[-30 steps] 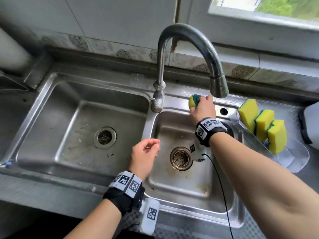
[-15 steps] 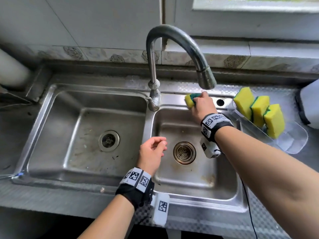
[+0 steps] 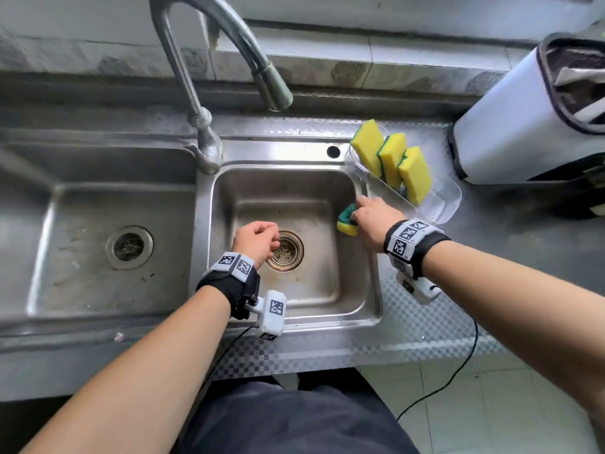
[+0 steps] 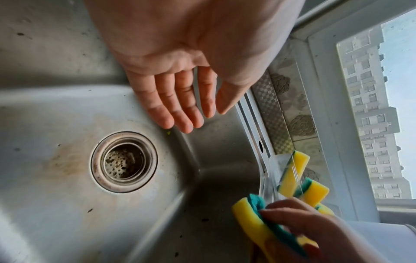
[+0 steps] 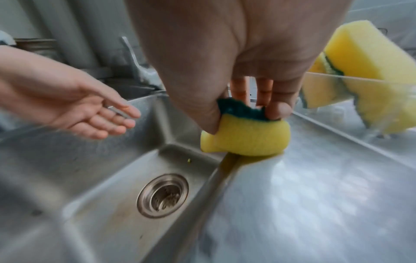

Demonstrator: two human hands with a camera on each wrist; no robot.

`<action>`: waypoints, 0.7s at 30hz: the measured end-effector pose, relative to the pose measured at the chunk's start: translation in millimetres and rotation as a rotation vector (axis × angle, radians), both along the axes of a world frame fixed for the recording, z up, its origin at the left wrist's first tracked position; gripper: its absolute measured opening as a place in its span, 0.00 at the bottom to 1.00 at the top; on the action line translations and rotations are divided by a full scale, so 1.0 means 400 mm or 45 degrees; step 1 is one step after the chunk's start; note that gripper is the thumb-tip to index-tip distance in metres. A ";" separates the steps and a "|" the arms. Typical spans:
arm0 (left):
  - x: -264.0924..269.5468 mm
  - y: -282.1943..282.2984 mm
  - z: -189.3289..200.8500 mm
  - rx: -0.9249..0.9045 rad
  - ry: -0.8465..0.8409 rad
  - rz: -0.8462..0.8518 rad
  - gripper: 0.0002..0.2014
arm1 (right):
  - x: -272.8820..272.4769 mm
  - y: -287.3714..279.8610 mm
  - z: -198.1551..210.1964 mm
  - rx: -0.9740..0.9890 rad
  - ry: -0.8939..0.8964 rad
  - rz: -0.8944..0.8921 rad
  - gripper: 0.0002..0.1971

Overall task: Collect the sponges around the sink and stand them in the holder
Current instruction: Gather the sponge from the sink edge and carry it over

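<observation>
Your right hand (image 3: 371, 221) pinches the sponge (image 3: 347, 221), thumb and fingertips (image 5: 278, 110) dug into the green scouring side, yellow foam squashed. It sits at the right rim of the small basin (image 3: 373, 290), just beside the near end of the clear holder (image 3: 442, 208). Three sponges (image 3: 391, 158) already stand in the holder, leaning in a row toward its back end; the free space looks to be at the near end.

Left hand (image 3: 257, 239) hangs over the drain (image 3: 284, 251), fingers relaxed and nearly straight, holding nothing.

For the step in hand, I'd say:
- Lift clear of the holder's near wall before moving across. It's transparent and easy to clip.
- Turn the sponge on edge so it matches the row, green side facing the same way.
- Ease the squeeze only once it's down in the holder, resting against the nearest standing sponge (image 3: 415, 173).
- The holder looks light; steady it with your left hand if it slides.
</observation>
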State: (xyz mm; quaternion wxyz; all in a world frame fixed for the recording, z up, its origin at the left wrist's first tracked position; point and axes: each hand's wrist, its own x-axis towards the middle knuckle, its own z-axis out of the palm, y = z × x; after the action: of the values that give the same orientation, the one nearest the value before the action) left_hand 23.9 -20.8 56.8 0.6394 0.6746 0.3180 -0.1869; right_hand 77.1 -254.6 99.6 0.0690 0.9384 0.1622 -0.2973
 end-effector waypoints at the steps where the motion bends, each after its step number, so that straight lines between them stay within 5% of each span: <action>1: -0.004 -0.005 -0.007 -0.012 0.014 -0.010 0.06 | -0.031 -0.016 0.001 0.027 -0.011 0.025 0.12; 9: -0.036 -0.040 -0.002 -0.015 0.014 -0.161 0.05 | -0.322 -0.053 0.025 0.131 0.216 -0.005 0.12; 13: -0.054 -0.062 0.012 -0.084 0.047 -0.382 0.07 | -0.378 -0.043 0.051 0.185 0.341 -0.183 0.32; 15: -0.066 -0.079 0.024 -0.090 0.052 -0.539 0.10 | -0.386 -0.047 0.061 0.309 0.382 -0.365 0.32; 18: -0.084 -0.103 0.056 -0.134 -0.017 -0.680 0.09 | -0.374 -0.047 0.075 0.774 0.484 -0.913 0.09; 21: -0.091 -0.123 0.109 -0.231 -0.083 -0.734 0.11 | -0.342 -0.034 0.112 1.238 0.506 -1.321 0.12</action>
State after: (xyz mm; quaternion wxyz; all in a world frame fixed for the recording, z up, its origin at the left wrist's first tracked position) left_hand -12.3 -69.8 100.3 0.6274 0.6828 0.0749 -0.3667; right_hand -59.8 -268.3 144.2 -0.5348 0.7475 -0.1797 -0.3506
